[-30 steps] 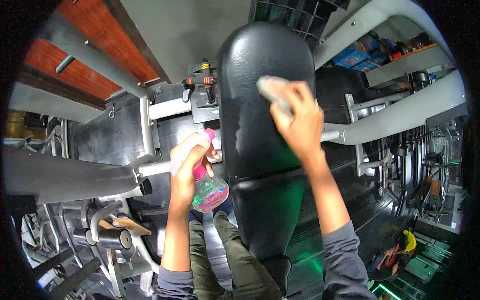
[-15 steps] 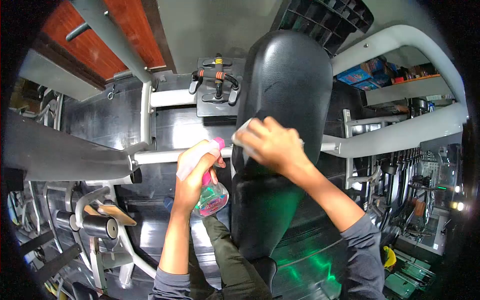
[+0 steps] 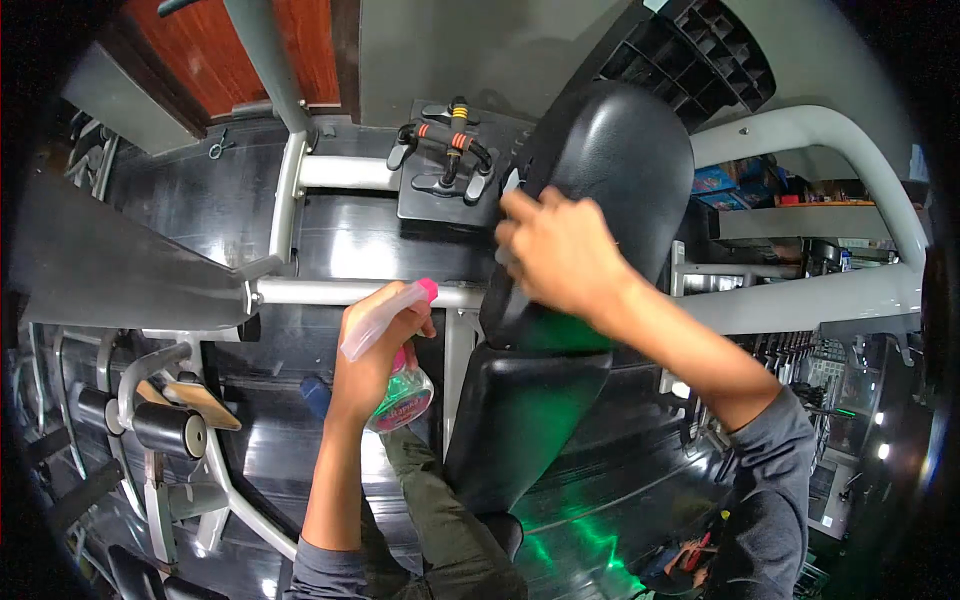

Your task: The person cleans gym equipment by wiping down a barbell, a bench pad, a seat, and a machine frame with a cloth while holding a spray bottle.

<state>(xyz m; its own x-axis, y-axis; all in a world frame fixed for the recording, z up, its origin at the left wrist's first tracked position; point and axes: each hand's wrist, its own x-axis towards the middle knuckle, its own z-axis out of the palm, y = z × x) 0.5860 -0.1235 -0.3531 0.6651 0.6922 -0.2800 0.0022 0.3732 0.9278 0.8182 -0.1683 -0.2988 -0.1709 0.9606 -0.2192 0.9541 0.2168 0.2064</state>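
My left hand [image 3: 368, 345] is wrapped round the neck of a clear spray bottle [image 3: 405, 398] with a pink and white trigger head. The bottle hangs left of a black padded bench, over the floor. On the upper pad [image 3: 640, 150] of the bench, my right hand [image 3: 565, 245] presses at the left edge with fingers bent. A white cloth [image 3: 512, 182] is pinched under those fingers, mostly hidden by the hand. The lower pad [image 3: 530, 410] lies nearer to me, with green light on it.
Push-up bars [image 3: 458, 142] rest on a dark board beyond the bench's left side. A white frame bar [image 3: 350, 291] crosses behind my left hand. Padded rollers [image 3: 170, 428] of another machine stand at left. A curved white frame [image 3: 850, 135] rises at right, and a black rack [image 3: 690, 55] leans behind.
My right hand has moved up and right along the upper pad's left edge with the cloth. The left hand with the spray bottle has shifted slightly left. The camera view has turned a little.
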